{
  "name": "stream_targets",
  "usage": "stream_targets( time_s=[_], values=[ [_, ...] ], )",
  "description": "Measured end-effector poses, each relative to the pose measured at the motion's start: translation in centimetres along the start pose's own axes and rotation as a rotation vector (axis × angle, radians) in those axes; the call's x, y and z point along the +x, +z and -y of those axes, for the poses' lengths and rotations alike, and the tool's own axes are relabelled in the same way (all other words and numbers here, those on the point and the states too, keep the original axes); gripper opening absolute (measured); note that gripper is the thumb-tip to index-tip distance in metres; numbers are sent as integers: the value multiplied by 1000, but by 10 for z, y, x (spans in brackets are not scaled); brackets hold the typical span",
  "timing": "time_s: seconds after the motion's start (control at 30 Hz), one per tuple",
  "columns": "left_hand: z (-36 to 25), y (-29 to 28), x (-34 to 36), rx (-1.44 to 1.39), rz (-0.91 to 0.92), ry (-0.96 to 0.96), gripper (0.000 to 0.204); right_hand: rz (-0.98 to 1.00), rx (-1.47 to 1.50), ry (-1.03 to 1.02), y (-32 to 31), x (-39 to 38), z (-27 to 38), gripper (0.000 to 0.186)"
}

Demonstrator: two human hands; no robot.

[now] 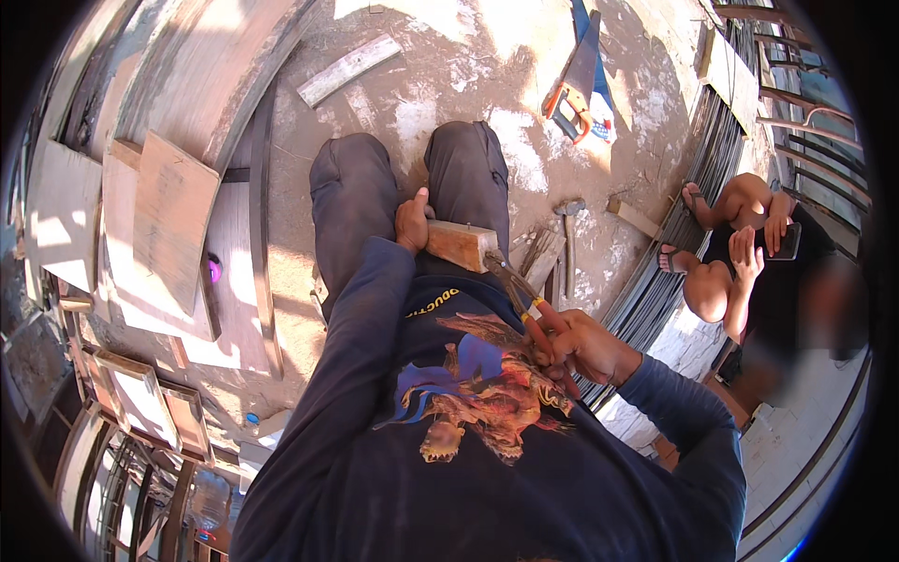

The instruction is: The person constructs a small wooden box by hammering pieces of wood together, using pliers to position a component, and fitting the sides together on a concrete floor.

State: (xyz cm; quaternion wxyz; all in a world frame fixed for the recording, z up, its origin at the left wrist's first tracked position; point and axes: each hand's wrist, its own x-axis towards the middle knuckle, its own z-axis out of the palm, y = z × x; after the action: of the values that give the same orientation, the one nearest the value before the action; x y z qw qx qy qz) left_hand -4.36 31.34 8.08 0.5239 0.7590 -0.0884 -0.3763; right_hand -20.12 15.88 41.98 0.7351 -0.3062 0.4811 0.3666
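My left hand (412, 222) is closed on the left end of a short wood block (459, 245), which lies across my lap, its cut end facing right. A pair of pliers (524, 298) with red-orange handles is gripped in my right hand (592, 345). The pliers' jaws meet the block's right end; a nail or other small piece between them is too small to make out. Just beyond my right knee, a hammer (568, 234) lies on the ground near some wood scraps (543, 258).
Two handsaws (579, 89) lie on the ground ahead, near a loose wood strip (349, 70). Plywood boards (173, 211) lean at left. Long metal bars (676, 225) are stacked at right, where another person (749, 244) sits holding a phone (785, 242). Wooden frames (140, 398) stand at lower left.
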Motion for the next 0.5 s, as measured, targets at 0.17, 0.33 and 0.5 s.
stream_targets(
  time_s=[0.17,0.33,0.5],
  values=[
    [-3,12,30,111,15,-69,66,-88,96,4,-14,9,49,29],
    [-1,18,54,283,39,-7,53,-120,80,13,-33,32,76,38],
    [-3,14,61,199,41,-105,48,-58,68,5,-51,40,91,41]
  ],
)
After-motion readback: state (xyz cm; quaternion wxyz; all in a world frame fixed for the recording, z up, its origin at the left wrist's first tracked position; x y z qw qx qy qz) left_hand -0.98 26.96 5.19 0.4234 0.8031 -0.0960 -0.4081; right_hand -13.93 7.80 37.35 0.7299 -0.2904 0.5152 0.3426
